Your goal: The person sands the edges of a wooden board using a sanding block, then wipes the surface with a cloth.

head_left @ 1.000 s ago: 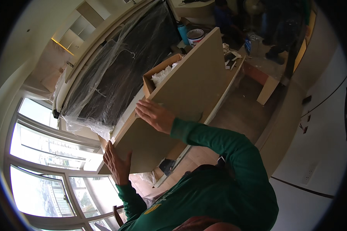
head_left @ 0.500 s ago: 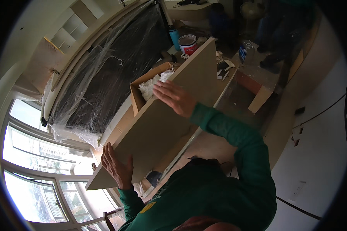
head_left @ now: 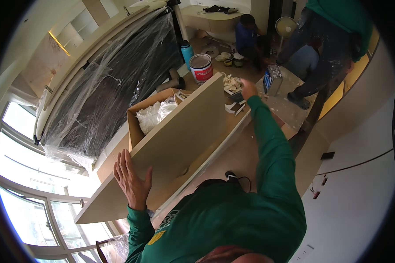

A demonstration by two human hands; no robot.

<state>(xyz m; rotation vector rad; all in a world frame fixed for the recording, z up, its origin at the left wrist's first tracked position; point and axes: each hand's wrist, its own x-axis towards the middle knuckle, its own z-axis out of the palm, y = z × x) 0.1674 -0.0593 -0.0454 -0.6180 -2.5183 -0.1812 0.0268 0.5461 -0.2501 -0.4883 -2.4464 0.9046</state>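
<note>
A long beige board (head_left: pixel 180 140) stands tilted on edge in front of me, running from lower left to upper right. My left hand (head_left: pixel 131 179) lies flat against its near end with fingers spread. My right hand (head_left: pixel 249 89), arm stretched out in a green sleeve, reaches past the board's far end toward scraps of white material (head_left: pixel 231 83); whether it holds anything is hidden. Behind the board stands an open cardboard box (head_left: pixel 140 118) with white stuffing.
A big dark panel wrapped in clear plastic (head_left: pixel 105 83) leans at the left by curved windows (head_left: pixel 26 206). A paint can (head_left: pixel 201 68), a blue bottle (head_left: pixel 187 51) and a metal tin (head_left: pixel 272 79) stand beyond. Two other people (head_left: pixel 320 39) are at the top right.
My right hand has left the board's face and stretched out past its far end. The board has swung lower and nearer to me; my left hand stays pressed on it.
</note>
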